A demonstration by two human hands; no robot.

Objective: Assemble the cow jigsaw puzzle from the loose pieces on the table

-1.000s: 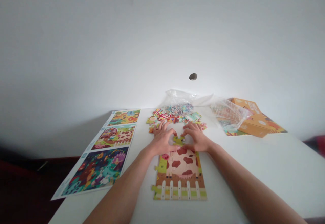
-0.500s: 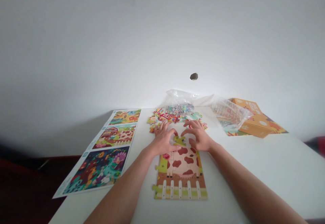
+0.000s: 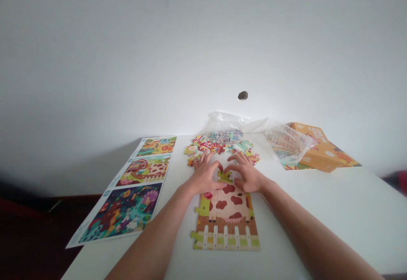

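White wall fills most of my view, with the pale counter (image 3: 318, 212) low in frame. Half a second back the right hand (image 3: 248, 175) sat a little farther right, its fingers off the green puzzle piece (image 3: 225, 175). Now it has slid back in, and its fingertips meet that piece again. The left hand (image 3: 204, 175) has hardly shifted, thumb still against the piece's left side. I read this as the piece being re-seated and pressed down rather than picked up.

Both hands lie flat with fingers spread, gripping nothing, only bearing on the piece from either side. The piece sits between the two hands, touching the top edge of the assembled cow puzzle (image 3: 226, 216); whether its tabs are fully home I cannot tell.

Just beyond the fingertips lies a heap of loose pieces (image 3: 219, 146). A picture sheet (image 3: 133, 191) lies to the left, and a clear bag (image 3: 288, 142) and an orange box (image 3: 318, 149) to the right, well apart.
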